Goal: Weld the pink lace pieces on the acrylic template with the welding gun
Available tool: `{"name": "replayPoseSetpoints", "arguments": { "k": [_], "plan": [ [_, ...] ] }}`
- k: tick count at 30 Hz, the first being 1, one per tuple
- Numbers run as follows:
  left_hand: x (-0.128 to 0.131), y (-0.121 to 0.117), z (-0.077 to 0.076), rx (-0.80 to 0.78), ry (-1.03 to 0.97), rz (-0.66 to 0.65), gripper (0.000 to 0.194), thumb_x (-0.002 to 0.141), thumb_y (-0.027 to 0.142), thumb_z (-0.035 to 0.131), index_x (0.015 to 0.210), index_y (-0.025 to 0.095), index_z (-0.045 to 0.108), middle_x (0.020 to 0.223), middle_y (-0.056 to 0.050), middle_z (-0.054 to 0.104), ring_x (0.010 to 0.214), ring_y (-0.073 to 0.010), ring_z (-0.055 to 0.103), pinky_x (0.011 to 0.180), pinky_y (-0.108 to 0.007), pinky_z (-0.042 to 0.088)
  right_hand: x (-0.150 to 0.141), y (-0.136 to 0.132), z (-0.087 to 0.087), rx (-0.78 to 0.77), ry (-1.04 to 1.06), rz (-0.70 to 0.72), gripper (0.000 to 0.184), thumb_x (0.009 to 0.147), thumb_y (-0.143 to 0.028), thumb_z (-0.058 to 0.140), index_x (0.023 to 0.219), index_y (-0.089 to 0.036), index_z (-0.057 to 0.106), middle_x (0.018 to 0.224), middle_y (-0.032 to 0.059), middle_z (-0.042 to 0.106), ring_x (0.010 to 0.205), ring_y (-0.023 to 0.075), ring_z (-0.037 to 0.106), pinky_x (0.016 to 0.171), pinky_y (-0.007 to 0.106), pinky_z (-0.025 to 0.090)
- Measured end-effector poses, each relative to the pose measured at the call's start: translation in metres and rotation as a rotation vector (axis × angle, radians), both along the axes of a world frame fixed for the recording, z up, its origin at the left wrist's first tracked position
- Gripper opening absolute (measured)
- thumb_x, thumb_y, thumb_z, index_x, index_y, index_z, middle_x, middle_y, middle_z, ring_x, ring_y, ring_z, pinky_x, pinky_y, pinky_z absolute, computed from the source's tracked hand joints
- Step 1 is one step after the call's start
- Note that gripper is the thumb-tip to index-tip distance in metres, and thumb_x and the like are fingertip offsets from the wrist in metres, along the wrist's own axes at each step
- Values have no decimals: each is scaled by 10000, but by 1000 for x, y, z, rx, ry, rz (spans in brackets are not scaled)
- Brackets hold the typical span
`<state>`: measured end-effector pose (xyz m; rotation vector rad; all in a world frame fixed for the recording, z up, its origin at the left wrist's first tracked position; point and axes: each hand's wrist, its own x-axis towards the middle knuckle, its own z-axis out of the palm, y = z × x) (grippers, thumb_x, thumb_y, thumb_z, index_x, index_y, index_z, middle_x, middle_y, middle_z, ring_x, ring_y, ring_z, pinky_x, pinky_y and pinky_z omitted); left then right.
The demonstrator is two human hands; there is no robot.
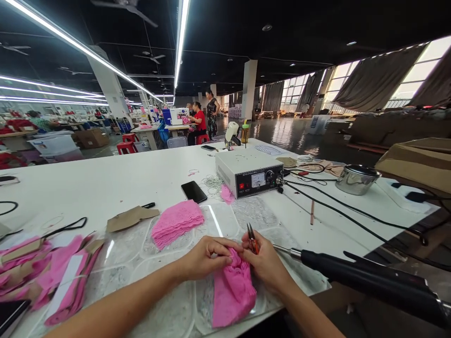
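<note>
My left hand (204,257) is closed on the top edge of a pink lace fabric piece (232,288) that hangs over the table's near edge. My right hand (262,260) is closed around small orange-handled thread snips (251,239), whose dark blades point up just above the fabric. The two hands meet over the cloth. A stack of pink lace pieces (176,221) lies just beyond my left hand on a clear plastic sheet (225,220).
On the white table (105,183) stand a white control box (250,173), a black phone (193,191), a steel bowl (356,178) and cables. A black handheld tool (369,281) lies at right. Pink and brown pieces (45,272) pile at left. People work at far tables.
</note>
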<state>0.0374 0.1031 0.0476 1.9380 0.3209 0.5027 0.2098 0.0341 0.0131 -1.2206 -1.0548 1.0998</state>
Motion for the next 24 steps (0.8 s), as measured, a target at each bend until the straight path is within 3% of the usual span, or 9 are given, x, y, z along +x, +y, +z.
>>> {"name": "replayPoseSetpoints", "arguments": {
  "k": [3,6,9,11,15,24],
  "plan": [
    [1,0,-3,13,-10,4,282,876,333,581,718,129,695,976,-104,681,901,-187,637,840,-276,483,3,-4,0,1,-47,-38,387,689,-459,693,901,-174,542,735,-15,538,658,124,501,607,243,401],
    [1,0,-3,43,6,27,331,895,361,553,702,126,683,953,-102,666,877,-178,627,802,-260,478,7,-17,7,-58,4,-48,450,759,-588,563,974,-193,570,692,-32,501,524,92,404,479,231,324],
    [1,-2,0,51,22,36,352,904,379,537,708,127,686,955,-103,663,871,-179,624,793,-263,476,8,-32,17,-195,86,158,487,762,-685,478,753,-203,542,575,-56,403,399,58,211,376,240,135],
    [1,-3,1,48,21,27,340,909,373,530,747,131,706,963,-102,667,877,-181,625,798,-267,477,6,-38,20,-230,65,275,527,751,-706,490,598,-204,443,507,-65,329,383,51,166,377,249,89],
    [3,-5,2,54,14,17,307,916,336,523,814,140,737,981,-101,672,899,-180,628,819,-266,475,3,-39,19,-229,19,320,571,753,-723,479,520,-215,364,434,-79,209,389,63,170,406,257,101],
    [4,-6,4,46,59,41,291,904,339,536,843,162,758,993,-91,673,927,-184,632,838,-266,489,6,-35,10,-184,-74,323,553,824,-644,449,496,-208,360,469,-55,278,441,79,195,452,257,196]
  ]
}}
